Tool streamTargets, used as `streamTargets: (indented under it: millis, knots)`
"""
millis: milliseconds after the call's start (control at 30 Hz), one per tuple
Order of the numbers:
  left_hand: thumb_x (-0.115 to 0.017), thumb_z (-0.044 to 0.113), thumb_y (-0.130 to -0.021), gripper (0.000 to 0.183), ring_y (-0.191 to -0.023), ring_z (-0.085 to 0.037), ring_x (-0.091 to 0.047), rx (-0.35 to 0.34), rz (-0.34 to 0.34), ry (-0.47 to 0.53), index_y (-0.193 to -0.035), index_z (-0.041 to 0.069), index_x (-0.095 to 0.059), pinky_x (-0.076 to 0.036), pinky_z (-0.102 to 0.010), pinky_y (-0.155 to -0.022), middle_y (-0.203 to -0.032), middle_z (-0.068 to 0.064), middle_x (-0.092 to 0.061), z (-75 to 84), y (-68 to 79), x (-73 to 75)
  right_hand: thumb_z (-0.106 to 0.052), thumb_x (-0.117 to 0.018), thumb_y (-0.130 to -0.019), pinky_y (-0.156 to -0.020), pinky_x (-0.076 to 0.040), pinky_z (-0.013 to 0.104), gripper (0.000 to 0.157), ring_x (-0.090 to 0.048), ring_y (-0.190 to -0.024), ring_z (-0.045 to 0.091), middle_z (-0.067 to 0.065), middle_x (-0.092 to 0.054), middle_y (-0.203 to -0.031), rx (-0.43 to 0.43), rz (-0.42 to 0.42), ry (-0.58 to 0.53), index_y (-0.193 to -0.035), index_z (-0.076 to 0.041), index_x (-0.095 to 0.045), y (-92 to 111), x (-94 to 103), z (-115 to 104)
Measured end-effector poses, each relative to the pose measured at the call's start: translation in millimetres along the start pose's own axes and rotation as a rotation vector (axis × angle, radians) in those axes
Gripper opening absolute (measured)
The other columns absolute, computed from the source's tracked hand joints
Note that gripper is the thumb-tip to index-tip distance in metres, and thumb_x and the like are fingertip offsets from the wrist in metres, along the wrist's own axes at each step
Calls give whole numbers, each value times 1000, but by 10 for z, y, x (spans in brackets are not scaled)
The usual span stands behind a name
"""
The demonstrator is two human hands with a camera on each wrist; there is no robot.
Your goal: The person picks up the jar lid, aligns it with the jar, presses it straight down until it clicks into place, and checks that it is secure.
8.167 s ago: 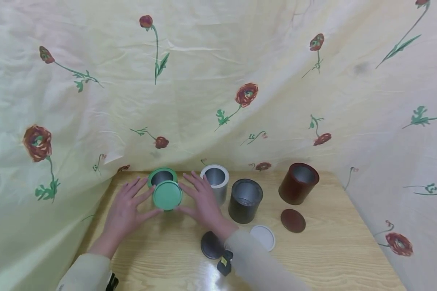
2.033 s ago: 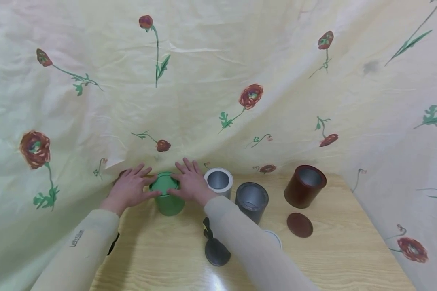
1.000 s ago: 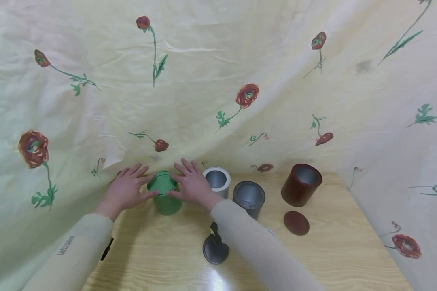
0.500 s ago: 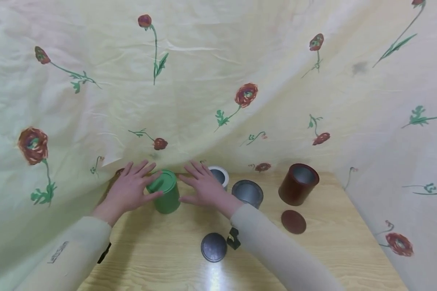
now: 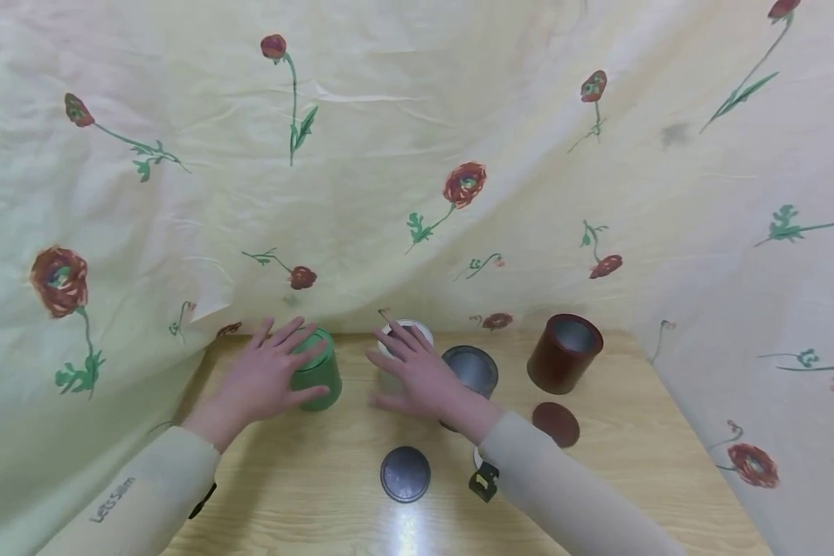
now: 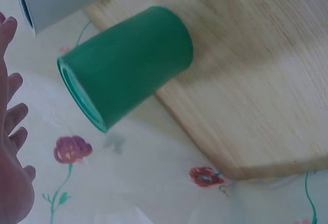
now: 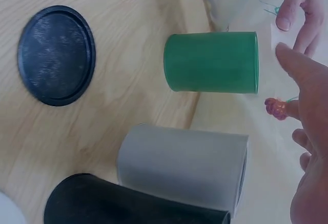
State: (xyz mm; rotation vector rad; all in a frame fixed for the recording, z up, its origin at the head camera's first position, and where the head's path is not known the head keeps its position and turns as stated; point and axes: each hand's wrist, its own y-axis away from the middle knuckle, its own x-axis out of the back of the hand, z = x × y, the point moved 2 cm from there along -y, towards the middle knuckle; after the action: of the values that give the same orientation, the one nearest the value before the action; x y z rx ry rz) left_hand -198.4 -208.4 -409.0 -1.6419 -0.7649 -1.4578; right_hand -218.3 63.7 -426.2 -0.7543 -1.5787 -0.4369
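Note:
The green canister (image 5: 320,382) stands upright at the back left of the table with its green lid (image 5: 313,351) on top. My left hand (image 5: 267,378) hovers over its left side with fingers spread; in the left wrist view the hand is apart from the canister. My right hand (image 5: 424,378) is spread above the light grey canister (image 7: 179,165), partly covering its white rim and open mouth. No contact shows between this hand and any canister. A dark grey canister (image 5: 476,369), open at the top, stands just right of it, partly behind the wrist.
A black lid (image 5: 405,474) lies flat in the front middle. Farther right stands an open dark red canister (image 5: 561,363) with a dark red lid (image 5: 556,423) before it. A white lid (image 5: 477,459) is mostly hidden by the right sleeve. Flowered cloth (image 5: 389,193) rises behind the table.
Earlier both hands held the green lid before the open green canister; then they pressed it on top. Now both hands have let go, and the right has moved rightward over the light grey canister.

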Motion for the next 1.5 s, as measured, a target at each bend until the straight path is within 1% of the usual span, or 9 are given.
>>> streamTargets:
  millis: [167,333,433,700,933,1133,1267,1367,1500]
  knots:
    - [-73,68,-91,79,-158,-39,-34,-22,10,-17,-152,18,-63,-16,-67,-129,-166,-13,-47,115,31,-57,-58,-71,-98,-132,-14,59,75,-18,-164,36,11,-35,-173,-4,41,-20,-157,-15,-56,188,-32,28]
    - [-75,68,-89,78,-156,-38,-38,-64,54,-14,-149,19,-66,-19,-67,-129,-164,-12,-49,199,59,-146,-58,-74,-96,-131,-17,62,77,-18,-164,37,13,-38,-171,6,94,-32,-159,-18,-54,383,-28,20]
    - [-74,70,-89,78,-156,-38,-39,-91,77,-7,-148,20,-67,-20,-68,-128,-164,-11,-50,248,66,-203,-57,-76,-95,-129,-21,63,79,-22,-162,40,15,-40,-170,18,123,-16,-159,-18,-53,490,-45,17]
    - [-73,72,-88,80,-156,-37,-38,-139,76,-16,-149,20,-66,-22,-68,-128,-165,-11,-49,345,116,-364,-60,-76,-93,-131,-18,62,82,-27,-161,41,15,-41,-169,16,139,-9,-157,-13,-56,741,-114,22]
    - [-77,70,-86,79,-153,-37,-43,-210,111,12,-146,20,-68,-25,-69,-126,-163,-13,-51,410,185,-520,-62,-77,-90,-129,-21,65,84,-25,-161,41,15,-39,-170,18,165,-30,-156,-12,-57,922,-186,7]
    - [-76,70,-85,80,-153,-36,-44,-228,102,31,-148,21,-67,-24,-67,-127,-163,-11,-50,472,227,-686,-57,-85,-85,-126,-27,67,85,-32,-158,42,16,-45,-166,10,209,-32,-152,-11,-61,1066,-316,-16]
    - [-78,69,-84,80,-152,-36,-45,-250,100,55,-146,21,-68,-26,-65,-126,-162,-11,-53,534,250,-786,-57,-87,-82,-124,-31,66,85,-37,-155,43,14,-46,-166,19,235,-12,-150,-12,-63,1163,-419,-37]
    - [-79,69,-83,80,-150,-36,-47,-274,101,57,-145,20,-69,-28,-65,-125,-160,-11,-54,586,272,-847,-58,-86,-82,-124,-31,66,84,-40,-154,43,14,-47,-165,23,234,-7,-148,-11,-65,1239,-499,-54]
    - [-78,71,-83,80,-151,-37,-47,-284,75,48,-145,21,-68,-28,-64,-126,-161,-11,-53,640,295,-908,-58,-86,-82,-123,-32,66,82,-42,-153,43,14,-50,-163,12,213,-17,-146,-11,-66,1334,-592,-73]
